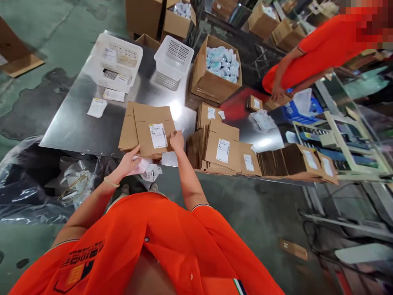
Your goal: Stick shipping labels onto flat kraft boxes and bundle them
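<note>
In the head view a flat folded cardboard box [143, 141] with a white printed label [158, 136] lies on top of a stack at the table's front edge. My left hand [127, 164] is closed around thin, crumpled white paper [150, 171], which hangs below the edge. Its fingertips touch the stack's lower left part. At the box's right edge is my right hand [177, 141], fingers pressed together beside the label. What they pinch is hidden. Just right of it stands another stack of labelled flat boxes [222, 143].
White plastic baskets [135, 53] and label sheets [97, 107] lie on the metal table [73, 119]. A carton [202, 69] holds round packets. Rows of flat boxes line the front edge rightward. A lined waste bin [101, 164] sits below left. A co-worker [322, 41] stands across the table.
</note>
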The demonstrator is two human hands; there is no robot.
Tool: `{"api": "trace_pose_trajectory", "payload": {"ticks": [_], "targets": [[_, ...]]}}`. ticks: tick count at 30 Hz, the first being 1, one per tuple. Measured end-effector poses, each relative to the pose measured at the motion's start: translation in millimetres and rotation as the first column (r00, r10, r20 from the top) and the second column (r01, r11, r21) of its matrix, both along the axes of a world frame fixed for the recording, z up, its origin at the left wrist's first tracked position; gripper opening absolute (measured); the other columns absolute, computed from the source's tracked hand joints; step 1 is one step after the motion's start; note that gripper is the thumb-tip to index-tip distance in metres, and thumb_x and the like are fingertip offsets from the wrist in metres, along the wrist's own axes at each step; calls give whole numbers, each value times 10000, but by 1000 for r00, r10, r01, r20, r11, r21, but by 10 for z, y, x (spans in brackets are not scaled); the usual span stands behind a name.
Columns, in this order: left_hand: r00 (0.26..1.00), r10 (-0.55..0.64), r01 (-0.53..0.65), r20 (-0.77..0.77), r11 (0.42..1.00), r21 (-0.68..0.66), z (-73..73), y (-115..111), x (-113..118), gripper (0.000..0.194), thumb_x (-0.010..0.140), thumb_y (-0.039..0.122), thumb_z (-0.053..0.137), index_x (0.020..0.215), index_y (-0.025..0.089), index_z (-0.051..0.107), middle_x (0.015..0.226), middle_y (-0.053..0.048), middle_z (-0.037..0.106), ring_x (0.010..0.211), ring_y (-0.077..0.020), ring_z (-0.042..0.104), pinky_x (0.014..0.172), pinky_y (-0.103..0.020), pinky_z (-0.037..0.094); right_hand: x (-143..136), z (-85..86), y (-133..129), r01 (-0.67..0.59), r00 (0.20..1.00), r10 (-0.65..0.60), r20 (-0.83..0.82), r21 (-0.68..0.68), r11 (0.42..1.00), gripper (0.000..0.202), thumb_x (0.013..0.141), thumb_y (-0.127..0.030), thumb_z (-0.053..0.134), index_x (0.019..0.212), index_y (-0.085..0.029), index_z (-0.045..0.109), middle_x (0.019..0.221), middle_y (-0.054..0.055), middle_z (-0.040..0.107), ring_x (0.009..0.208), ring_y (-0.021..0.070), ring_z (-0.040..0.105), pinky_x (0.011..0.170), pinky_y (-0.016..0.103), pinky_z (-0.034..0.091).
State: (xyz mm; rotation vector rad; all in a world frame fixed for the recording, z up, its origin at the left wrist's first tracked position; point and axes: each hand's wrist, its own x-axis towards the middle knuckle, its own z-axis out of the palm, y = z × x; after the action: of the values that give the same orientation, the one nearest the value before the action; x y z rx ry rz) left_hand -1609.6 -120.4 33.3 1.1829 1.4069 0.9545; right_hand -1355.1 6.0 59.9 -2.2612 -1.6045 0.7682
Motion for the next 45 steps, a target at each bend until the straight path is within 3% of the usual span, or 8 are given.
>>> {"api": "trace_pose_trajectory", "payload": {"ticks": [10, 13, 15, 18, 25, 32, 41, 45], "targets": [[937, -64, 125, 344, 979, -159, -33, -438, 75, 763, 613, 428, 1026, 1293, 194, 772, 1216, -113, 814, 1000, -266, 754, 874, -335, 615, 2509, 752, -616, 480, 830, -541, 137, 320, 817, 308, 1049, -295, 504, 1094, -102, 739, 1210, 317, 706, 1160, 347, 674, 1003, 533, 512], [907, 24, 22, 421, 994, -105, 28, -547, 226, 785, 643, 380, 1016, 1351, 199, 730, 1301, -121, 788, 1146, -302, 740, 992, -375, 602, 2031, 666, -723, 273, 945, -322, 55, 410, 870, 348, 970, -374, 685, 1229, -145, 729, 1387, 297, 656, 1296, 358, 626, 1048, 541, 517], [863, 109, -73, 493, 993, -92, 76, -580, 297, 791, 673, 361, 1002, 1389, 214, 701, 1294, -115, 785, 1182, -304, 732, 1031, -403, 596, 1306, 433, -872, -99, 977, 169, -131, 423, 901, 400, 896, -442, 776, 1214, -200, 750, 1326, 183, 719, 1256, 322, 650, 1022, 478, 554], [774, 249, -230, 582, 967, -108, 86, -555, 236, 783, 693, 298, 994, 1406, 253, 676, 1262, -91, 791, 1187, -291, 733, 1037, -420, 598, 187, -5, -1164, -594, 577, 630, -520, 262, 760, 331, 814, -426, 855, 1056, -211, 789, 1029, 59, 772, 1019, 248, 702, 856, 337, 569], [642, 568, -483, 515, 822, -304, -121, -618, -62, 660, 965, 586, 790, 1454, 204, 565, 1061, -42, 781, 1024, -241, 747, 896, -364, 601, -649, -315, -1326, -454, 571, 379, -728, 104, 885, 343, 812, -333, 820, 1116, -259, 679, 657, -97, 575, 617, 147, 556, 629, 244, 457], [873, 312, -283, 374, 950, -132, 39, -790, 192, 835, 541, 450, 1054, 1268, 149, 773, 1062, -81, 822, 936, -259, 775, 901, -376, 618, -836, -217, -1190, -411, 579, 352, -736, 110, 905, 218, 850, -429, 808, 893, -230, 733, 649, -46, 594, 582, 152, 557, 580, 275, 478], [919, 259, -202, 297, 957, -208, 222, -366, 14, 627, 460, 312, 1036, 1036, 128, 869, 986, -116, 851, 880, -292, 787, 853, -399, 622, -639, -167, -1187, -383, 680, 588, -438, 473, 794, 119, 926, -275, 741, 840, -267, 823, 1065, 58, 807, 1009, 228, 753, 955, 370, 624], [907, 188, -59, 378, 943, -328, 72, -374, 81, 604, 381, 368, 1071, 897, 128, 871, 966, -144, 857, 925, -352, 804, 909, -465, 638, -653, -87, -569, -267, 799, 500, -334, 547, 793, 128, 950, -288, 707, 874, -234, 794, 1313, 86, 711, 1177, 240, 694, 1005, 384, 608]]}}
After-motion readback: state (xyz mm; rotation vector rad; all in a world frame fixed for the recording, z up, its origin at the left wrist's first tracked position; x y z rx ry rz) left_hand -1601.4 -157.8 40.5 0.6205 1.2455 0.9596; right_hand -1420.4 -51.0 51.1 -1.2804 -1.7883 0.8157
